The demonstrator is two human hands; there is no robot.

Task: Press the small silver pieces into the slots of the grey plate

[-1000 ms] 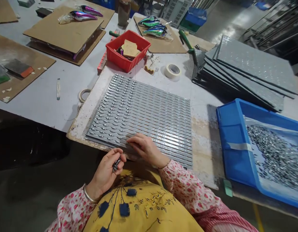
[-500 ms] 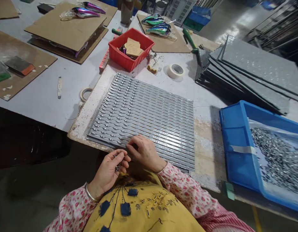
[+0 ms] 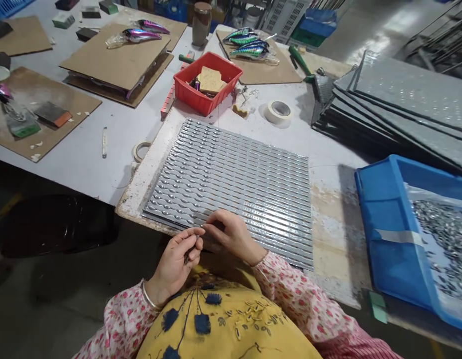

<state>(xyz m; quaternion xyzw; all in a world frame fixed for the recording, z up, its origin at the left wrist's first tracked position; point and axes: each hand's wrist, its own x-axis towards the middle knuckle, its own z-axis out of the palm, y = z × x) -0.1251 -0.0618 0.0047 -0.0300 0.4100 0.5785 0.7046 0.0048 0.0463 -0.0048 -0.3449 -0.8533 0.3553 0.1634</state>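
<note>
A grey ridged sheet (image 3: pixel 231 169) lies on a worn white board (image 3: pixel 330 244) in front of me. Small silver, spindle-shaped pieces sit in rows along its left part; the grooves farther right show none that I can make out. My left hand (image 3: pixel 174 264) is curled just off the sheet's near edge, closed around a few small dark silvery pieces mostly hidden by the fingers. My right hand (image 3: pixel 236 239) rests over the near edge, thumb and forefinger pinched beside the left fingertips. What sits in that pinch is too small to tell.
At right a blue bin (image 3: pixel 380 219) holds many small silver pieces (image 3: pixel 446 239), with stacked grey sheets (image 3: pixel 406 107) behind. A red tray (image 3: pixel 195 97), tape rolls (image 3: pixel 278 110) and fishing lures (image 3: pixel 249 45) lie beyond; cardboard sheets (image 3: pixel 115 62) are at left.
The whole view has shifted slightly, so things appear farther right. My hands stay together at the sheet's near edge, with the left fingertips now closer to the right ones.
</note>
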